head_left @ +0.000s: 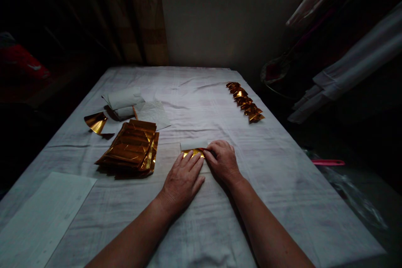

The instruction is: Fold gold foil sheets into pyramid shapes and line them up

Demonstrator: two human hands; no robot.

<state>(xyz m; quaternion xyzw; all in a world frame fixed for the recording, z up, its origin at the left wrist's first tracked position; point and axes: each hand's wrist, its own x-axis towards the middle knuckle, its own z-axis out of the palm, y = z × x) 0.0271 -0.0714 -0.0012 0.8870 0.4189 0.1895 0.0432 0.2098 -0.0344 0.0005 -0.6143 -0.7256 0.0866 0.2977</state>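
Observation:
A sheet of gold foil paper with a pale back lies partly folded in front of me, its far part turned pale side up. My left hand rests flat with fingers stretched over the near edge of the sheet. My right hand has its thumb and bent fingers closed on the sheet's right end. Part of the sheet is hidden under my fingers. To the left is a thick stack of gold foil sheets. At the far right of the table lies a row of folded gold foil pieces.
Behind the stack are loose pale sheets and a curled gold foil piece. A white paper covers the left front of the cloth-covered table. Beyond the right edge are a pink handle, clear plastic and hanging clothes.

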